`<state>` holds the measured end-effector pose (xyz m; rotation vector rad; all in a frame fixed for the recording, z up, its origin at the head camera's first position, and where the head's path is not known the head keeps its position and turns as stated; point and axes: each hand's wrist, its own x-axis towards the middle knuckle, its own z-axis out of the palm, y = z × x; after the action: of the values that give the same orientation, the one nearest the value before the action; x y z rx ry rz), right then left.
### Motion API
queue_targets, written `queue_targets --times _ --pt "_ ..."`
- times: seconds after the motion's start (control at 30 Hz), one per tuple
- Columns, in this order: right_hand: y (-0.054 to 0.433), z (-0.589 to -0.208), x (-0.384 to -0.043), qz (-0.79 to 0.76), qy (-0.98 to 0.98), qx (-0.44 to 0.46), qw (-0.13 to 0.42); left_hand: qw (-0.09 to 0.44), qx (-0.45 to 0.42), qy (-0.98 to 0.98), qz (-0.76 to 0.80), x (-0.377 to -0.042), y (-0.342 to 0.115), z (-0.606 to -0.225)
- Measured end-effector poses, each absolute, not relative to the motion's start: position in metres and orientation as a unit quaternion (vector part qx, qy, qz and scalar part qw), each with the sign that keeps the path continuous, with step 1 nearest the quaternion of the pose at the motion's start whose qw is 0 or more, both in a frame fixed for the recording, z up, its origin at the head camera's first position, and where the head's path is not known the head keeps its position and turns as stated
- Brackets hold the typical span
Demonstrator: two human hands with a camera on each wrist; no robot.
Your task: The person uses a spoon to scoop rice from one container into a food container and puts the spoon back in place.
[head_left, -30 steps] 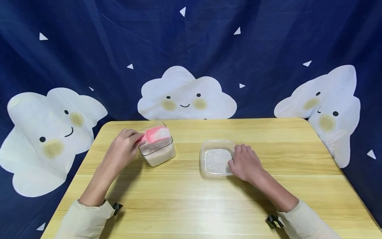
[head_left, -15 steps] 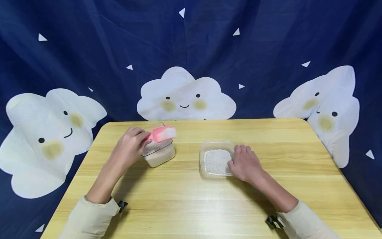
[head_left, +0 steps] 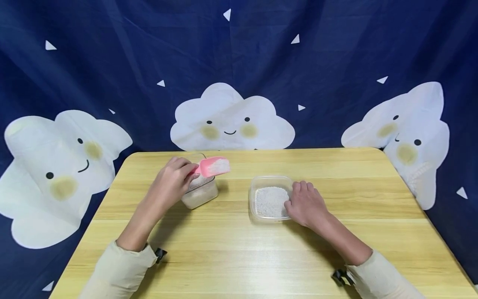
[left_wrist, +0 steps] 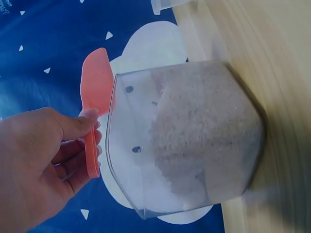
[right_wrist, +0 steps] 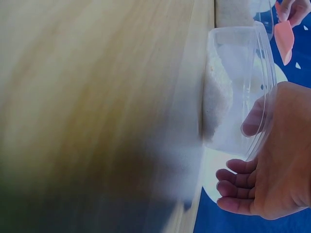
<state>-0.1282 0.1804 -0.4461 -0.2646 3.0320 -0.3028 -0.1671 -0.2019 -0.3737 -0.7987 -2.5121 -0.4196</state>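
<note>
My left hand (head_left: 169,179) pinches the handle of a pink scoop (head_left: 208,167), which carries white grains. The scoop is above the rim of a tall clear canister (head_left: 201,195) and extends past its right side. Whitish grains (left_wrist: 204,131) fill much of that canister in the left wrist view. My right hand (head_left: 308,205) grips the right side of a low clear plastic container (head_left: 253,203), its thumb inside the rim and its fingers outside. White grains (head_left: 271,201) cover the container's bottom. My left hand partly hides the canister.
Both containers stand on a light wooden table (head_left: 239,257), with a gap of bare wood between them. Behind the table hangs a dark blue curtain (head_left: 261,54) printed with white clouds. Small black devices sit at both cuffs.
My left hand has moved to the right with the loaded scoop, from over the canister toward the low container. The right hand and its container have stayed in place.
</note>
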Motion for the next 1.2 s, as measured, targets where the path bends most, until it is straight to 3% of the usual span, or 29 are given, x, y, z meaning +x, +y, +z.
queue_targets --times 1.2 --pt "0.181 -0.446 -0.127 -0.104 0.990 -0.086 0.043 0.229 -0.346 -0.899 -0.142 -0.167 -0.135 -0.388"
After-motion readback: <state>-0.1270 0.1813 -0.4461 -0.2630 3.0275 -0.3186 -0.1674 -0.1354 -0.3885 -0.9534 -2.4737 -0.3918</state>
